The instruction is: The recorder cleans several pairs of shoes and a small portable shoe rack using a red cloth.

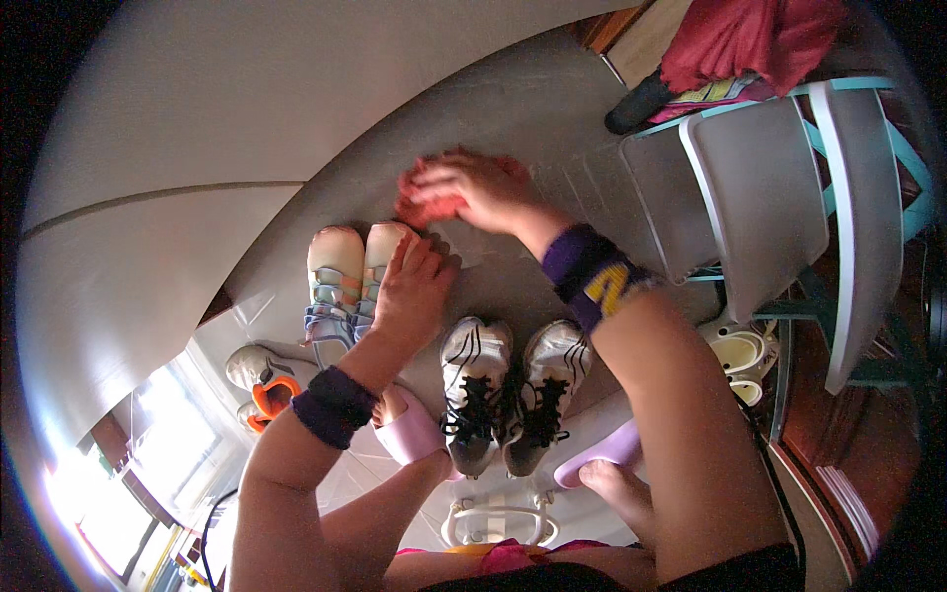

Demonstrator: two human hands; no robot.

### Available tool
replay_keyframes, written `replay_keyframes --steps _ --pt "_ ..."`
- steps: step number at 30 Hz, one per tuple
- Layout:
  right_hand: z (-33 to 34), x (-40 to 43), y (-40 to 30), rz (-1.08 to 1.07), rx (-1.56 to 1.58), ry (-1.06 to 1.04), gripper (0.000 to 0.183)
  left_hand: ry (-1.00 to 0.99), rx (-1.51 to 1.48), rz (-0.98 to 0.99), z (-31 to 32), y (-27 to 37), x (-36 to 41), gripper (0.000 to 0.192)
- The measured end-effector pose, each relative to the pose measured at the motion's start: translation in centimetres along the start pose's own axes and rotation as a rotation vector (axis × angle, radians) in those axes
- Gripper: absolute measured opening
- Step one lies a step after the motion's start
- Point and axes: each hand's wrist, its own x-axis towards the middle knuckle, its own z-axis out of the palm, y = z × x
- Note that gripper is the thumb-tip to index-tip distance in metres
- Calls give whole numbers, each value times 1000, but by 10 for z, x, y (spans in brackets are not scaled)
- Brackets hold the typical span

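My right hand (473, 189) presses a crumpled red cloth (433, 200) onto a grey surface (510, 111); it looks slightly blurred. Just below it, my left hand (414, 285) rests over the inner side of a pair of pale multicoloured sneakers (335, 270), partly hiding the right one. Whether its fingers grip that shoe I cannot tell. Nearer my body, a pair of silver-white running shoes (476, 355) with black laces stands side by side, toes pointing away from me. Dark wristbands are on both wrists.
Stacked grey folding chairs (762, 200) stand at right, with red fabric (747, 41) above. Cream clogs (740, 351) lie beneath them. Shoes with orange lining (255, 370) are at left. My feet wear lilac slippers (414, 433), near a white tubular frame (503, 510). A large pale panel (185, 118) fills the upper left.
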Motion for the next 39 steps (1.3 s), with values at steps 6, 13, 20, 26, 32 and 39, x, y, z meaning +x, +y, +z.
replay_keyframes --steps 6,13,20,26,32,39 --pt "-34 -127 -46 144 21 -96 30 -157 65 129 -3 -10 -23 36" --pt "-95 -165 -68 847 671 166 41 -182 -161 102 -38 30 -28 22" --pt "-80 -174 -22 327 -282 293 62 -815 -385 101 -75 127 -59 37" --pt "-41 -245 -81 450 -245 230 56 -611 -236 -2 -49 157 -94 54" --pt "-68 -266 -101 553 331 397 49 -736 -187 -62 -22 156 -94 42" --pt "-30 -276 -110 673 -347 481 47 -515 -466 -252 -46 125 -91 29"
